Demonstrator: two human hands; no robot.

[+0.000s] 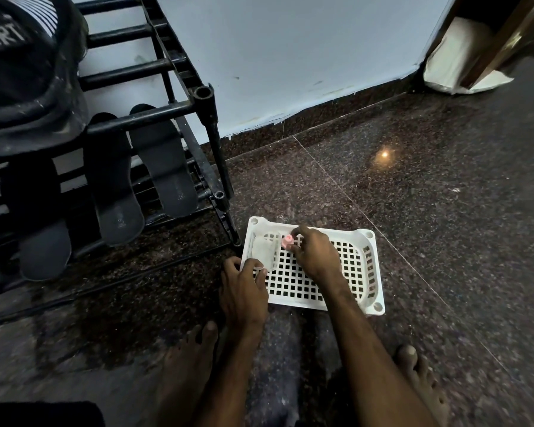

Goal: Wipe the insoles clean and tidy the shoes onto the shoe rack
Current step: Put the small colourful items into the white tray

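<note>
Feet [191, 365]: bare, on floor [444, 211], either side of arms.
L hand [244, 288]: fingers curled over basket [373, 272] near-left rim.
R hand [315, 257]: pinching pink cap [287, 241] of clear bottle [264, 249] lying in basket.
Insoles [164, 161]: 2 dark ones lean on shoe rack [211, 124] lower bars.
Shoe [28, 72]: on rack top.
Progress: prob early; wiping + tidying left, can't tell if any insole's clean.
</note>
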